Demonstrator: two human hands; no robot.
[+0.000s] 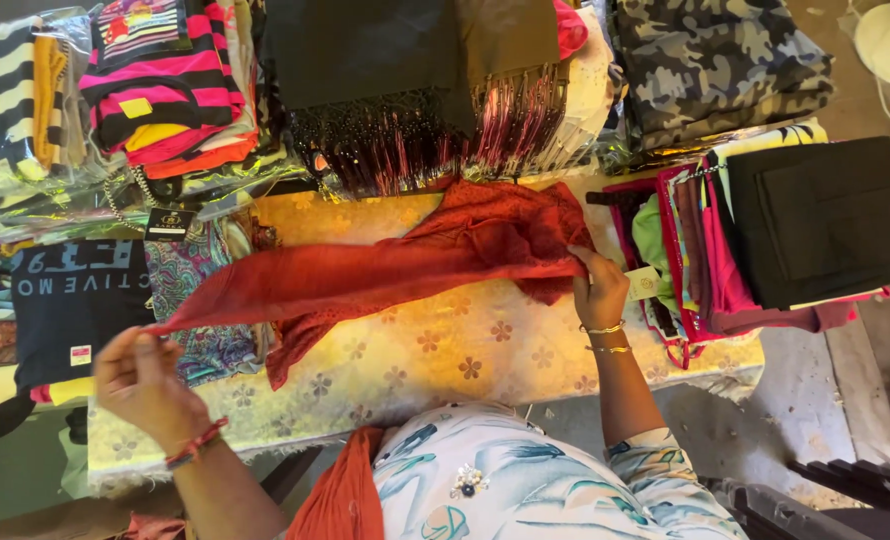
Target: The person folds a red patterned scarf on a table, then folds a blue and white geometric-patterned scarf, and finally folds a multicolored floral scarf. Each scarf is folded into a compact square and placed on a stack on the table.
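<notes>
Head view looks straight down on a red cloth (365, 275) stretched across a desk (435, 350) draped in a yellow floral cover. Both hands are closed on that cloth: the left hand (140, 380) pinches one narrow end, just off the left edge of the desk, and the right hand (597, 290) grips the bunched, wider end near the desk's right side. Between them the cloth hangs taut along its top edge, with a loose flap drooping toward the middle of the desk.

My judgement is that the cloth is being pulled out to its length for folding or straightening. To do that well, the 2 hands should keep even tension so the top edge stays straight, and the drooping flap ought to be shaken flat before any fold is laid, or it will be trapped as a crease. The right end is crumpled, so spreading it between the fingers would square the corner.

Behind the desk sits a dark fringed shawl (385, 100); to the desk's right lies a stack of folded garments (815, 220), and to its left a dark printed shirt (70, 300).
</notes>
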